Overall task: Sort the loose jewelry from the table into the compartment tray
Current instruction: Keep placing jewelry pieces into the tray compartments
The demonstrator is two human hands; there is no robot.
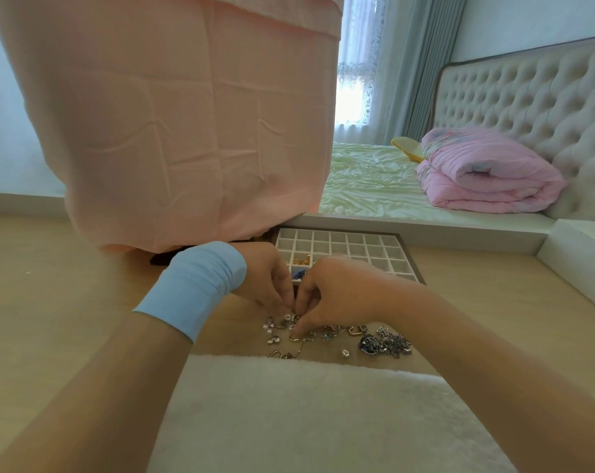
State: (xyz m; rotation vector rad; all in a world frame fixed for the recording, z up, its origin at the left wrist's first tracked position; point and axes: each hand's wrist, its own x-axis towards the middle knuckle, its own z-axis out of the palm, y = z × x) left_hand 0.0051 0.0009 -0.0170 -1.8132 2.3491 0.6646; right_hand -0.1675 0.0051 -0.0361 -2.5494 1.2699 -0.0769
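A wooden table [84, 302] with a pale, smooth grain is seen, and a white plush mat [306, 404] is laid over its near edge. The loose jewelry [323, 332] is scattered on the bare wood just beyond the mat, at the middle of the table: small pearl pieces [269, 329] to the left, and a tangled silver chain [395, 344] with a dark blue faceted pendant [369, 344] to the right.

A thin gold ring [294, 337] is pinched between thumb and forefinger of the right hand [333, 291], whose other fingers are curled in. The left hand [265, 278], banded at the wrist by a soft light-blue cuff [193, 288], is brought fingertip to fingertip with it; its fingers are curled downward, and whether anything is held cannot be told.

The compartment tray [408, 254], a dark frame around a white grid of small square cells, is set at the far edge. A gold piece [303, 260] is held in one cell on its left side and a blue piece [298, 274] in the cell nearer; the visible cells to the right are bare.

A creased pink cloth [187, 114] is hung over the table's far left.
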